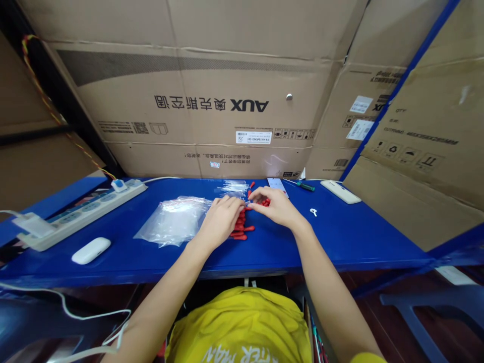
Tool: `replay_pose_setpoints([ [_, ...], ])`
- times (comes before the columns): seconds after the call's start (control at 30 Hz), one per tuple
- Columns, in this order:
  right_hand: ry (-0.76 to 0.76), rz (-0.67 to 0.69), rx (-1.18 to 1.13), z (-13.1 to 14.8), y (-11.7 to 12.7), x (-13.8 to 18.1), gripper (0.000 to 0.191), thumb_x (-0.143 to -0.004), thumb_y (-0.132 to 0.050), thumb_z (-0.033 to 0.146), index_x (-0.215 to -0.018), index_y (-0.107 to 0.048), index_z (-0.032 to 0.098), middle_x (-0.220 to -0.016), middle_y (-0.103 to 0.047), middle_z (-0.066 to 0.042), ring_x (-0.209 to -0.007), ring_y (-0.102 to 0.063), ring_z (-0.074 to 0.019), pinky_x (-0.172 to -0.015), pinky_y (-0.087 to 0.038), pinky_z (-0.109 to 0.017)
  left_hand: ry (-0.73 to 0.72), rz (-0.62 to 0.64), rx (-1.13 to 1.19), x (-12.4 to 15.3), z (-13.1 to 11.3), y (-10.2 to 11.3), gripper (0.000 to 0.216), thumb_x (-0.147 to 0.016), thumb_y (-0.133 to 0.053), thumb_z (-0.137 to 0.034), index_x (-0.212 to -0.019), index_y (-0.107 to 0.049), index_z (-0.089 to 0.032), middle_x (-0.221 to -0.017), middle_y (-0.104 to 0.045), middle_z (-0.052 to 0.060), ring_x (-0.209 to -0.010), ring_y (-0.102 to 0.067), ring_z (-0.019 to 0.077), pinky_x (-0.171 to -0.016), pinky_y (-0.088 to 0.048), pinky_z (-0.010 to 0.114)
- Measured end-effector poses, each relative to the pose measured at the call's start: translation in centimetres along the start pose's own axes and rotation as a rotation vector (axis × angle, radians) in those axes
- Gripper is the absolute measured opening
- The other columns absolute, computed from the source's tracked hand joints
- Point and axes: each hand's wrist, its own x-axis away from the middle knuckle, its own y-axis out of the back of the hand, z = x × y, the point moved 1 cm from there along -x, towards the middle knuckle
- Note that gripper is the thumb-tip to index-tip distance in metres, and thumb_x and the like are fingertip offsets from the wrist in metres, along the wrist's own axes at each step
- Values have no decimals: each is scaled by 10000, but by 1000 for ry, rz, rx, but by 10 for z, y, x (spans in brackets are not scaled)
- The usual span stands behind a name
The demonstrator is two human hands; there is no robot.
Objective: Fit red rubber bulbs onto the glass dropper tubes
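My left hand [221, 217] and my right hand [275, 205] meet over a small heap of red plastic pieces [240, 229] on the blue shelf [340, 237]. Both hands have their fingers pinched together at the same spot. The right fingers curl round a few red pieces [265, 202]. What the left fingertips pinch is too small to make out. A pile of clear plastic bags [174, 221] lies just left of my left hand. More small clear bags [234, 189] lie behind the hands.
A white power strip [81, 212] with a plugged-in charger lies at the left, a white earbud case [91, 250] in front of it. A green-handled screwdriver [304, 186], a phone [277, 185] and a white remote-like bar [340, 191] lie at the back right. Cardboard boxes wall the back.
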Motion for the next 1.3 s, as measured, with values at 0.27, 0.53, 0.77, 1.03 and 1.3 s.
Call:
replay_pose_setpoints([
  [0.27,-471,-96,478,-50,14,24,116,-979,-702,248,-1089,-726,220,-1086,-801,-82,-951,-724,-248,-815,-476,-325,64,19,48,2,6,-5,266,-1118,-348,-203,-1121,-614,-198,-1125,-704,122,-1057,-645,284,-941,-524,419],
  [0.53,-532,0,515,-63,4,28,170,-927,-764,225,-1075,-679,231,-1098,-801,-67,-998,-732,-256,-755,-432,-304,120,-69,277,2,2,-2,278,-1149,-325,-324,-1185,-576,-211,-1155,-711,109,-1087,-685,272,-962,-534,415],
  [0.77,-550,-34,412,-66,7,31,129,-859,-836,207,-947,-745,233,-912,-793,-27,-867,-728,-222,-737,-460,-295,105,-69,289,3,4,-4,318,-1155,-317,-358,-1026,-580,-235,-987,-702,67,-904,-681,237,-835,-521,361],
  [1.03,-549,-20,335,-69,12,34,135,-803,-812,91,-844,-799,218,-794,-795,-39,-798,-756,-222,-742,-523,-294,113,-28,297,3,-1,1,293,-1154,-335,-357,-1165,-608,-251,-1128,-761,60,-1003,-724,247,-862,-537,360],
  [1.3,-481,-64,61,-59,15,31,54,-830,-786,208,-873,-753,215,-816,-799,-21,-784,-758,-196,-736,-564,-290,40,-51,253,3,-2,2,322,-1150,-314,-322,-1067,-610,-227,-1074,-717,89,-1001,-706,240,-921,-556,366],
])
